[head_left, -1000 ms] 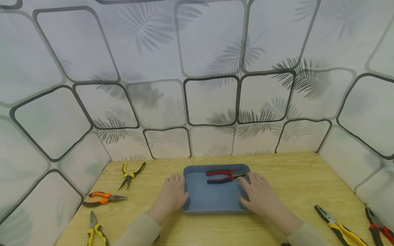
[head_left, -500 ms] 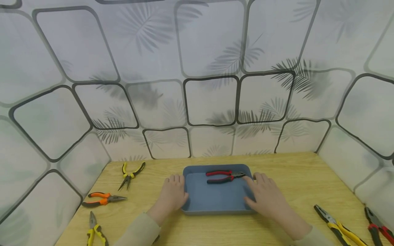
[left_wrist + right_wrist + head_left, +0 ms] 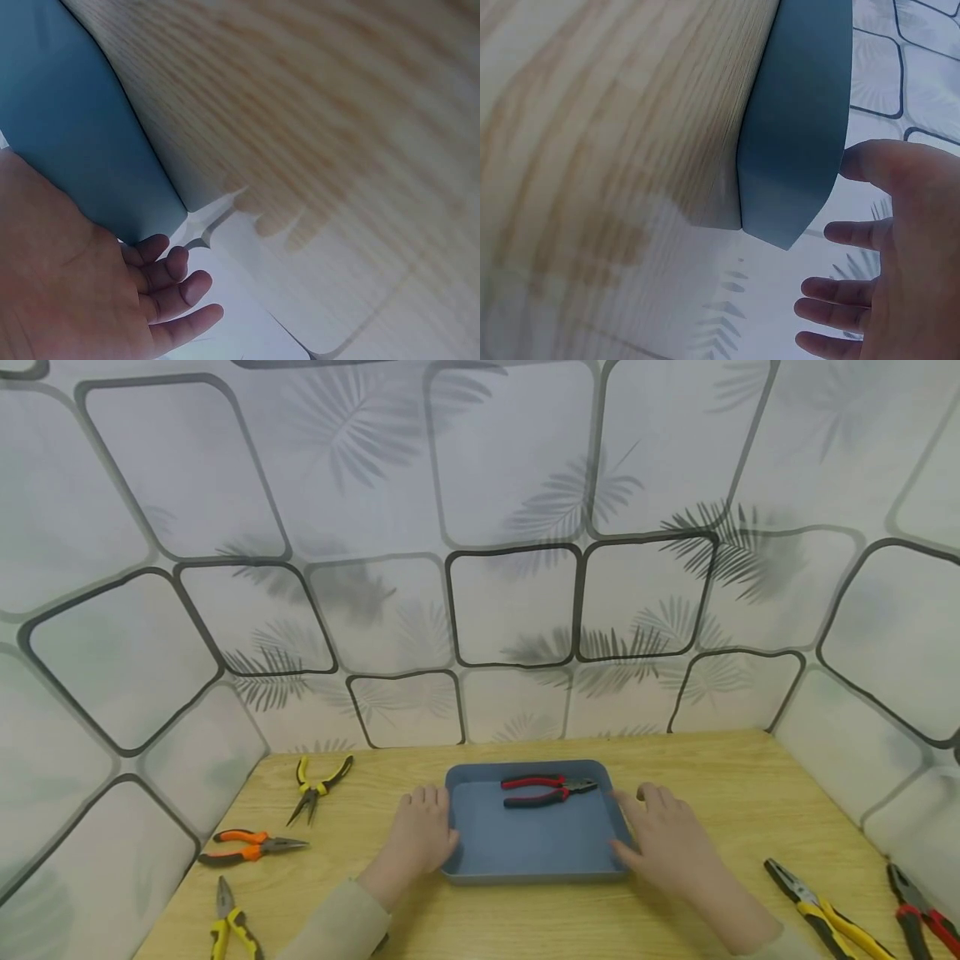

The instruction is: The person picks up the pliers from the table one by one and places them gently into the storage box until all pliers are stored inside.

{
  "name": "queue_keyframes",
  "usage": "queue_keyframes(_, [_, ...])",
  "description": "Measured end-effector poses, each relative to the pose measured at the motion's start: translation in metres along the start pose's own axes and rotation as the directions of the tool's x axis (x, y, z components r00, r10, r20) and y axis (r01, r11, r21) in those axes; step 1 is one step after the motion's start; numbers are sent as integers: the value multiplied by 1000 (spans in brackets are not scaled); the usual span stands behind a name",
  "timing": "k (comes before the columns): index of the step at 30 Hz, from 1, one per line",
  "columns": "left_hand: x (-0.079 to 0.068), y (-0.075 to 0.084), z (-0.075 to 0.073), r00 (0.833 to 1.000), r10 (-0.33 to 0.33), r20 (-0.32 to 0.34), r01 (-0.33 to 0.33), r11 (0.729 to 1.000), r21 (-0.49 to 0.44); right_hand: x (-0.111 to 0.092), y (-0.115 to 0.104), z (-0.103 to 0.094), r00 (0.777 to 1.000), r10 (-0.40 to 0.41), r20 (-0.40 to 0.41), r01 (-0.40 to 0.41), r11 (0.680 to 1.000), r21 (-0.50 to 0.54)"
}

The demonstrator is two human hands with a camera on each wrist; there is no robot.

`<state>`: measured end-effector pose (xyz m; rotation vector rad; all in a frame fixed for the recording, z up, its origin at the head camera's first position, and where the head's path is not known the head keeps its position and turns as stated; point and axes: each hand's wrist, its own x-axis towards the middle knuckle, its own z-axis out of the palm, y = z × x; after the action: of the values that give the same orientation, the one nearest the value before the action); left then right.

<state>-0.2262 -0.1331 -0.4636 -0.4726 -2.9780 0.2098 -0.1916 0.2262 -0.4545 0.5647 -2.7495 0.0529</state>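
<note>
Head view: saw left hand [image 3: 420, 829] and right hand [image 3: 666, 841] apart, both loose-fingered, flanking a tray [image 3: 540, 845] with red pliers [image 3: 562, 794] inside.

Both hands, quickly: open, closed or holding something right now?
Left hand: open, at the left edge of the blue tray.
Right hand: open, at its right edge.

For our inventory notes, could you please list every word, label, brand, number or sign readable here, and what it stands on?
No text can be read in any view.
Blue-grey rectangular tray: no lettering shows.
Red-and-black pliers with grey metal tips, inside it: any marks are too small to read.
</note>
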Motion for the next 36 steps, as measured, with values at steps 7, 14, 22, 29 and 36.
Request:
queue_keyframes(7, [2, -1, 3, 1000, -5, 15, 5, 1000, 2, -7, 5, 0, 1000, 0, 17, 0, 1000, -4])
queue_keyframes(14, [1, -1, 3, 1000, 1, 12, -2, 1000, 11, -15, 11, -1, 999, 9, 39, -9, 1000, 13])
queue_keyframes(22, [0, -1, 3, 1000, 9, 5, -9, 1000, 8, -23, 20, -5, 999, 29, 25, -29, 1000, 9])
queue_keyframes(29, [-1, 0, -1, 1000, 7, 4, -7, 1000, 1, -31, 27, -10, 998, 51, 28, -51, 999, 4])
queue_keyframes(36, [0, 0, -3, 1000, 4, 16, -4, 1000, 2, -38, 32, -14, 996, 78, 46, -79, 997, 8])
